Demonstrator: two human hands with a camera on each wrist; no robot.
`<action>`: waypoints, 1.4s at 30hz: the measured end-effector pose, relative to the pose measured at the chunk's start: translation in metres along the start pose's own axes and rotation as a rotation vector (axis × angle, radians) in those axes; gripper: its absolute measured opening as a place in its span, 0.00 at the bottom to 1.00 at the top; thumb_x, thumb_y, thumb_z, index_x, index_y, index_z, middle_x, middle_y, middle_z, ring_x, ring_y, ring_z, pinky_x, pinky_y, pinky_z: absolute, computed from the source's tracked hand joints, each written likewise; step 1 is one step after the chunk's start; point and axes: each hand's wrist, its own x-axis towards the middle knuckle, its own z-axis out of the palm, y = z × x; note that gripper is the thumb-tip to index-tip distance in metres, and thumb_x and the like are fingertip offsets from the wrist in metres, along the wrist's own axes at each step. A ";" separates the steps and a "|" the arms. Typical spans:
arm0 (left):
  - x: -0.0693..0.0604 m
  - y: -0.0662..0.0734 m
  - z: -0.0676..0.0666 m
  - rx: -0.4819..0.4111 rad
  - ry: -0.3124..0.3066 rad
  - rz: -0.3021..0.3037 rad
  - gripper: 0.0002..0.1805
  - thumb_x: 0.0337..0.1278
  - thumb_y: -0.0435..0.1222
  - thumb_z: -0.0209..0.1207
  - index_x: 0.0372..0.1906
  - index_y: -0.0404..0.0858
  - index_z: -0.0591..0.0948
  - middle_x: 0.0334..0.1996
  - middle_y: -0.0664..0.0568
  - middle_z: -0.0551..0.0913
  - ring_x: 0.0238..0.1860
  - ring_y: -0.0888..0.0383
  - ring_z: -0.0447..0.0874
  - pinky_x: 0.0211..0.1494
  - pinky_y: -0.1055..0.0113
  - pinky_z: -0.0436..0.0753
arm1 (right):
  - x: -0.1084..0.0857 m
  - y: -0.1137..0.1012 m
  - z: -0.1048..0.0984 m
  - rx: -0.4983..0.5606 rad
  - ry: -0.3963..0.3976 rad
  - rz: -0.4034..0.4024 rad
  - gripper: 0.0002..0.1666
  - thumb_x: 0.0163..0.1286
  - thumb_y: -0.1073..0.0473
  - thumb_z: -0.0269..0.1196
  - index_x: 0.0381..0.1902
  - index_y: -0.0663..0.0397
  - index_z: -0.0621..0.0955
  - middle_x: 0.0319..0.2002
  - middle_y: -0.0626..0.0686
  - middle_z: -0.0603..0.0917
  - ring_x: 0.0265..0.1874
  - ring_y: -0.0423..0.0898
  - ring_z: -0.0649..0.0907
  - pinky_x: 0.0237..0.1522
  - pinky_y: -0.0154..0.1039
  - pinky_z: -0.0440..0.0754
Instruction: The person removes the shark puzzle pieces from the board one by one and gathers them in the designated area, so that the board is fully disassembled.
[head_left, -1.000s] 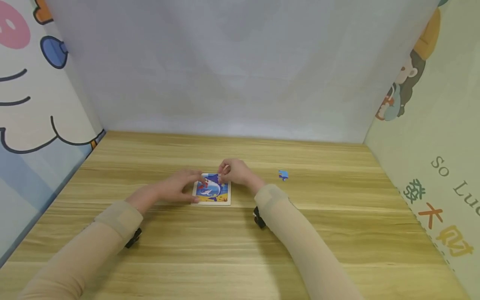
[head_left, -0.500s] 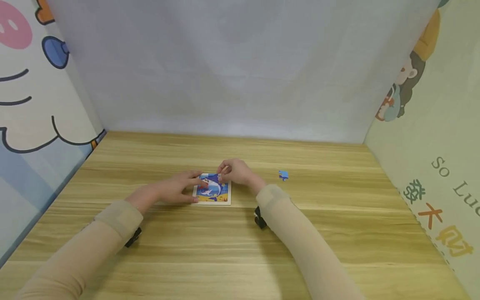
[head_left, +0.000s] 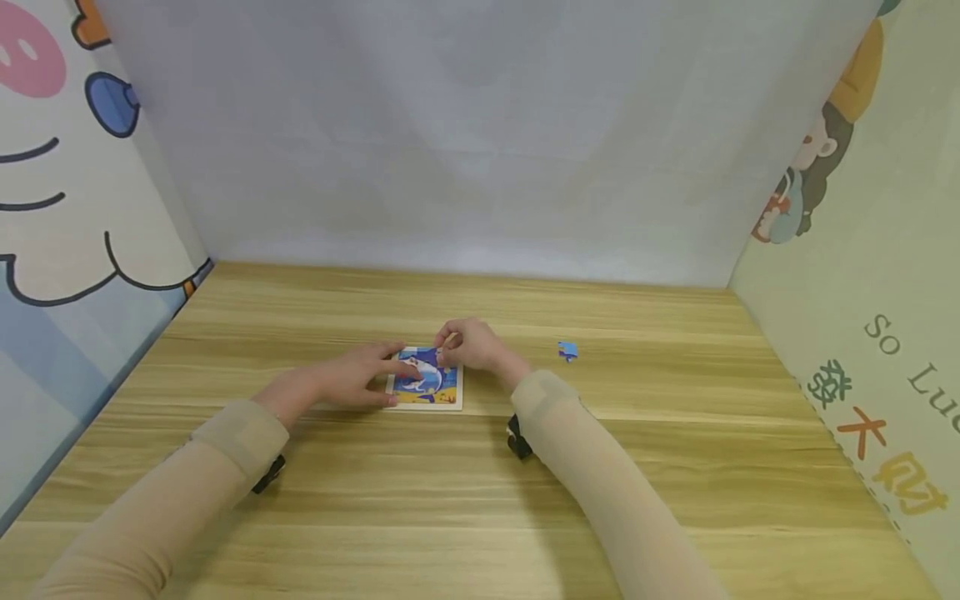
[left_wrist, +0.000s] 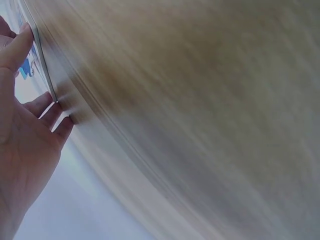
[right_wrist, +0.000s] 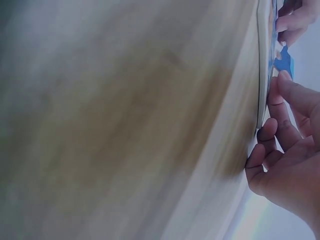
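Observation:
A small square picture puzzle (head_left: pixel 429 405) in a pale frame lies on the table, showing a white and blue sea animal. My left hand (head_left: pixel 348 377) spans its left side, thumb at the lower left corner, fingers over the upper left part. At the upper right corner, my right hand (head_left: pixel 474 345) pinches a small piece between thumb and index finger. That blue piece (right_wrist: pixel 285 63) stands tilted above the board in the right wrist view. The left wrist view shows the left hand (left_wrist: pixel 27 130) at the board's edge, and a blue piece (left_wrist: pixel 25 68) beyond the thumb.
A loose blue puzzle piece (head_left: pixel 567 351) lies on the wooden table (head_left: pixel 420 517), to the right of my right hand. A pale cloth (head_left: pixel 465 150) hangs behind the table, with printed panels (head_left: pixel 862 275) at both sides. A black device is strapped under each wrist.
The fingers of my left hand have shifted slightly over the puzzle, toward its middle. My right hand stays at the upper right corner, nearly still.

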 end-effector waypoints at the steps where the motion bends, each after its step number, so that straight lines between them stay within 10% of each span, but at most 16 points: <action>1: 0.000 0.000 0.000 0.000 -0.003 -0.002 0.26 0.62 0.47 0.57 0.65 0.52 0.70 0.71 0.32 0.52 0.70 0.32 0.51 0.66 0.35 0.56 | 0.000 0.000 0.000 -0.005 0.000 -0.002 0.09 0.62 0.61 0.66 0.41 0.52 0.81 0.40 0.53 0.85 0.39 0.44 0.82 0.41 0.36 0.79; 42: 0.000 -0.002 0.003 0.047 -0.010 -0.028 0.26 0.64 0.50 0.54 0.67 0.58 0.68 0.72 0.36 0.51 0.71 0.34 0.49 0.68 0.37 0.54 | -0.005 0.004 -0.021 -0.032 0.029 -0.050 0.09 0.67 0.59 0.61 0.45 0.51 0.80 0.41 0.52 0.84 0.42 0.46 0.82 0.44 0.37 0.79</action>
